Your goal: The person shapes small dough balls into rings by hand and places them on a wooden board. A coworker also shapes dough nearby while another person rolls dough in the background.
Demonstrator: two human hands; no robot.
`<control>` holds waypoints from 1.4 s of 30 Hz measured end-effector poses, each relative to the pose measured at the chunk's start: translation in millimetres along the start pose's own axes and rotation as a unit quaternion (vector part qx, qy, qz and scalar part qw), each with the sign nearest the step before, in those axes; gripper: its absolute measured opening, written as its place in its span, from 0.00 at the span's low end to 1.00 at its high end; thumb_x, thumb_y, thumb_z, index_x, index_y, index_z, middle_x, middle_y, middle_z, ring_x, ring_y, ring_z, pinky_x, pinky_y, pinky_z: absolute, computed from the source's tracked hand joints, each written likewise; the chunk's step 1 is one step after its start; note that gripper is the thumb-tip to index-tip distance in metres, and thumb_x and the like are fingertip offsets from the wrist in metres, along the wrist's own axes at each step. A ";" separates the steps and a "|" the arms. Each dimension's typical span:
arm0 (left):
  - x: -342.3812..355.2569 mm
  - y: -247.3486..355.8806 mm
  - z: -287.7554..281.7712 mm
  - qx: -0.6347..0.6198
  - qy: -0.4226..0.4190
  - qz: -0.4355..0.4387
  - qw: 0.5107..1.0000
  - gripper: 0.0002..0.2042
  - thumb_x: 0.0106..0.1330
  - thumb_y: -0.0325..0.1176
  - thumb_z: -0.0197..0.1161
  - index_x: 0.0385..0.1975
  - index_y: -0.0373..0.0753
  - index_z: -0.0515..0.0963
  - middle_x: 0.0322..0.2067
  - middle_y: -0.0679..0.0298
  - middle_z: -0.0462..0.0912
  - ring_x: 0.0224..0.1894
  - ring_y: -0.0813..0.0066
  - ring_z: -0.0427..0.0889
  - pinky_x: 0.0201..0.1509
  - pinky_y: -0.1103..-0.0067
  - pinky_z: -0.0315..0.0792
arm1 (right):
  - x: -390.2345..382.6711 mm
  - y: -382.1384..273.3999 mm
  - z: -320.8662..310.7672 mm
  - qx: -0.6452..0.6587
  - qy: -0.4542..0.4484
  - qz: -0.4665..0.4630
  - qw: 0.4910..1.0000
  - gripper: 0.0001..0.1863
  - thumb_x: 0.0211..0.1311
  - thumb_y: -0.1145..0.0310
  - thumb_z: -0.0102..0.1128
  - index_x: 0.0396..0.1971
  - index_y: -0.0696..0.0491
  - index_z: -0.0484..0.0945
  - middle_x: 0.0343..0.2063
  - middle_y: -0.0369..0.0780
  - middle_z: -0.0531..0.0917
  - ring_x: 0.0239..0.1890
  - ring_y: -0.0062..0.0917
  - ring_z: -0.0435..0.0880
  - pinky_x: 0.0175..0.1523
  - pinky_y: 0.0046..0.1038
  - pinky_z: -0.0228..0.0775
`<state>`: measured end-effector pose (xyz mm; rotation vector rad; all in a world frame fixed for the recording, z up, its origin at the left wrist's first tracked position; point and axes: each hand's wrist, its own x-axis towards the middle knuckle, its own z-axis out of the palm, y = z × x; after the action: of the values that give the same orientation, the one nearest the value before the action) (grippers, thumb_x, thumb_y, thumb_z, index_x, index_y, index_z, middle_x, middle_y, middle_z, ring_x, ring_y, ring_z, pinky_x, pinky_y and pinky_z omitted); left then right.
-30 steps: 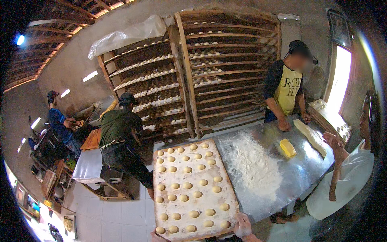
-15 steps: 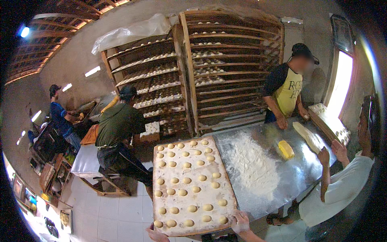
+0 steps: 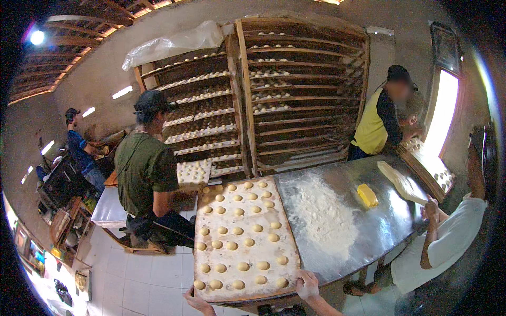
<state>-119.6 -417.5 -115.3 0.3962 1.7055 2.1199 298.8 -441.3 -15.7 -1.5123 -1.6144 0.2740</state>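
Plainly, the left hand (image 3: 196, 302) holds the board (image 3: 225, 256) by its near left corner, and the right hand (image 3: 308, 286) holds it at its near right corner. Each grip is narrow, closed on the board's edge; what lies underneath is hidden. Pale dough balls (image 3: 232, 245) sit in rows on the board. Just right of the board, flour (image 3: 324, 213) covers part of the metal counter (image 3: 345, 176), with a yellow block (image 3: 367, 195) beyond.
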 end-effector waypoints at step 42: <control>11.6 74.6 2.0 -0.019 -0.235 -0.202 0.951 0.28 0.76 0.54 0.43 0.57 0.32 0.71 0.50 0.56 0.80 0.48 0.62 0.82 0.51 0.69 0.77 | 16.8 -3.6 3.5 0.092 -0.021 0.266 0.959 0.14 0.64 0.68 0.56 0.44 0.59 0.81 0.37 0.51 0.85 0.44 0.42 0.85 0.53 0.37 0.75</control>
<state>-138.1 -424.1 -42.3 0.4517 1.3328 1.6022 296.1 -425.8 -7.9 -1.7772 -1.1468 0.7356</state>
